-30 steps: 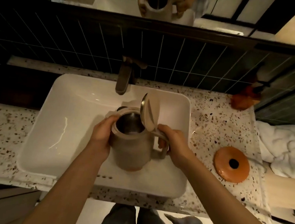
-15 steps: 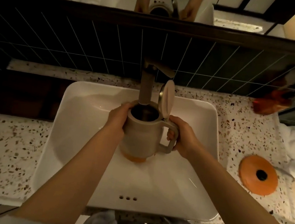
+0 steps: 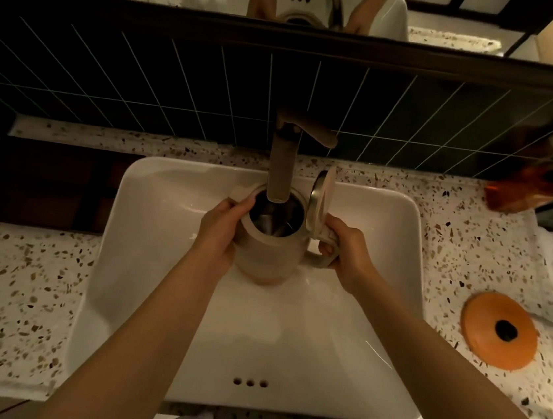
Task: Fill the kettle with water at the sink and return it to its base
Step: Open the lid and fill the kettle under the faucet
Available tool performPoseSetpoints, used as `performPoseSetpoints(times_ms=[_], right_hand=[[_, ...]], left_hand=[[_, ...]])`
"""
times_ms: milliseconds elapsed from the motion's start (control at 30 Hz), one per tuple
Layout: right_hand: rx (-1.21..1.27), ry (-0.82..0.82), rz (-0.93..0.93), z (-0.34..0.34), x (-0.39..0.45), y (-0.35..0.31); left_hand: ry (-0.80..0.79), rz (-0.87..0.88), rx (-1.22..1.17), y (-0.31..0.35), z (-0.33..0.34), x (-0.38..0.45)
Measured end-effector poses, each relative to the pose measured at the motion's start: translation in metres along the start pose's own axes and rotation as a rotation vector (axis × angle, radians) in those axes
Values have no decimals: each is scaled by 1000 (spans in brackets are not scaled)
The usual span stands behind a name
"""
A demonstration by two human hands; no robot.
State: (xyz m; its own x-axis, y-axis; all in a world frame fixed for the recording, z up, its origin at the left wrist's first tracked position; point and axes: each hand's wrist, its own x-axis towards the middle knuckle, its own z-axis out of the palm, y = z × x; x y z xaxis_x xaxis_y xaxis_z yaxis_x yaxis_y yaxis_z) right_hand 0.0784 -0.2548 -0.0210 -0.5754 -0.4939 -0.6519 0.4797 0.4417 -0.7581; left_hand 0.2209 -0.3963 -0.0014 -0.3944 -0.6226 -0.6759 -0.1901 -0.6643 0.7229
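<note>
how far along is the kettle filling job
Done: the kettle is off its orange base, its lid is flipped open, and its mouth sits under the faucet spout over the sink. In hand: left hand steadies the body, right hand grips the handle. Left: no water stream is visible; filling, closing the lid and returning it remain.

Kettle (image 3: pixel 263 256) held over sink (image 3: pixel 287 348), lid (image 3: pixel 319 200) flipped open, mouth under tap (image 3: pixel 282 165) spout. Left hand (image 3: pixel 220 234) grips body, right hand (image 3: pixel 345 255) wraps handle. Orange base (image 3: pixel 499 331) on counter (image 3: pixel 16 300), right of sink.
</note>
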Motion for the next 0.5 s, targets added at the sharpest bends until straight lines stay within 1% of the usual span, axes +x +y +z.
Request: performPoseSetpoints(times_ms=[167,300,433,500], right_hand=[[-46,59,-90,-2,4,6],[-83,58,-127,-2,5,3],[-118,71,-116,1,7,-2],[-143,88,-92,1,8,-5]], left_hand=[[-12,31,67,-13,-8,1],[-3,51,138,-16,-10,0],[30,62,228,-9,-9,1],[71,75,255,-4,-7,-1]])
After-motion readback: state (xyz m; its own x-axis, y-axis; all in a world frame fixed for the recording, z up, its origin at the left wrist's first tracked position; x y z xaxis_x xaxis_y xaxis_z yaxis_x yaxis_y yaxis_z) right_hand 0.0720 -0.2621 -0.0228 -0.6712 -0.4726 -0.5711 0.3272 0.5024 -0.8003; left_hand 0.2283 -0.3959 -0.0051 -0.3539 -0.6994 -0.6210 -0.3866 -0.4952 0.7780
